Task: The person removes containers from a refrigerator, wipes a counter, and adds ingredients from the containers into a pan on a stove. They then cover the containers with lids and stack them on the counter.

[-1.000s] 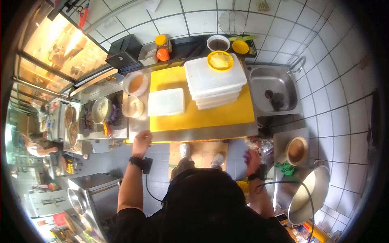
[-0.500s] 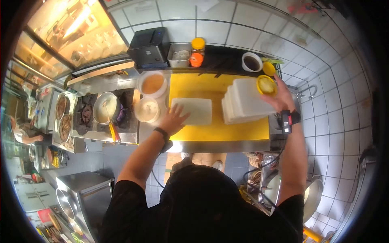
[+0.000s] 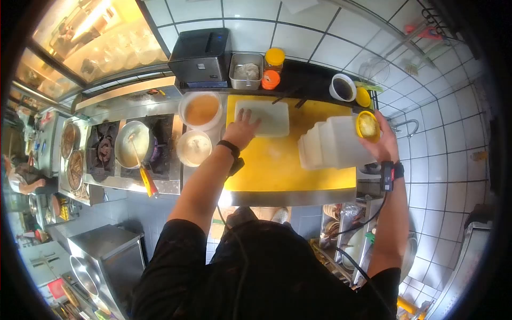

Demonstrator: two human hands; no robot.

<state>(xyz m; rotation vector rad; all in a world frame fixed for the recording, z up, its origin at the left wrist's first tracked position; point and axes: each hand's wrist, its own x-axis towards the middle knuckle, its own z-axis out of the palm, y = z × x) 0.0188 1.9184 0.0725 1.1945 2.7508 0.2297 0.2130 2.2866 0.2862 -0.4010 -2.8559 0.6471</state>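
- Two bare arms in black sleeves reach out from the near edge of the steel desk [image 3: 293,196], each wrist wearing a dark band.
- Most of the desk top is covered by a yellow cutting board [image 3: 282,165], and both hands work over it.
- At the board's right edge, the right hand [image 3: 381,143] is closed on the far end of a stack of white tubs [image 3: 330,145], which sits tilted. Its fingers seem to touch the yellow bowl [image 3: 368,126] on top of the stack, though the warped view there leaves this unsure.
- Farther in, the left hand [image 3: 242,128] lies flat with its fingers spread apart on the near-left corner of a flat white box [image 3: 266,114] at the back of the board. The hand rests on the box and is not clamped on it.
- Just left of the board stand a pale-filled bowl [image 3: 194,148] and, behind it, a tub of orange liquid [image 3: 201,110]. Beside them a pot [image 3: 132,146] sits on the stove [image 3: 104,152].
- Along the tiled wall [image 3: 245,21] stand a black appliance [image 3: 200,53], a steel tray [image 3: 246,70], orange-capped bottles [image 3: 273,56] and a bowl of dark sauce [image 3: 342,88].
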